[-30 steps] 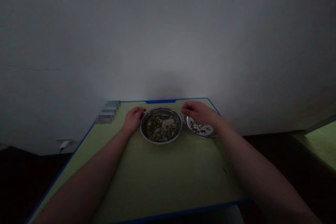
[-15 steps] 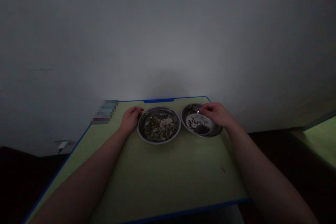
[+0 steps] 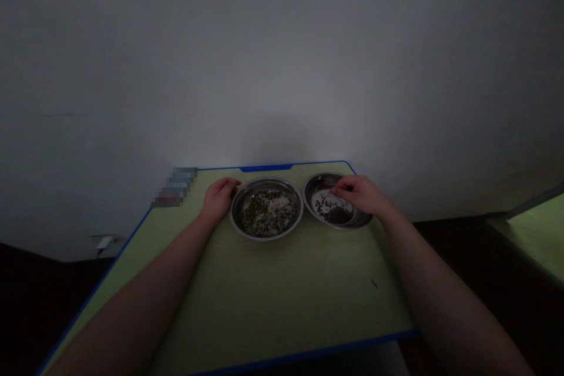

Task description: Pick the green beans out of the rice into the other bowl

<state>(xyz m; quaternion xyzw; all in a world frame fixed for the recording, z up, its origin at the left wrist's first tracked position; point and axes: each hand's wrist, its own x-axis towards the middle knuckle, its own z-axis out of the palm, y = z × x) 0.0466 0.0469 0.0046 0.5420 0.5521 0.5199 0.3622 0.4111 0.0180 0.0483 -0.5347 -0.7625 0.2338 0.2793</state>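
Note:
Two round steel plates stand side by side at the far end of a green table (image 3: 273, 294). The left plate (image 3: 235, 207) holds a mix of white grains and small dark green beans. The right plate (image 3: 312, 188) holds several dark beans on a bare bottom. My left hand (image 3: 219, 198) rests against the left plate's left rim, fingers curled on the rim. My right hand (image 3: 360, 194) hovers over the right plate, fingers drawn together in a pinch; what they hold is too small to see.
A blurred flat object (image 3: 175, 187) lies at the table's far left corner. The table has a blue edge and stands against a white wall (image 3: 282, 59). A second green surface (image 3: 540, 232) shows at the right. A small dark speck (image 3: 374, 284) lies on the table.
My right hand moved from the gap between the plates to over the right plate, uncovering its left part. My left hand stayed on the left plate's rim.

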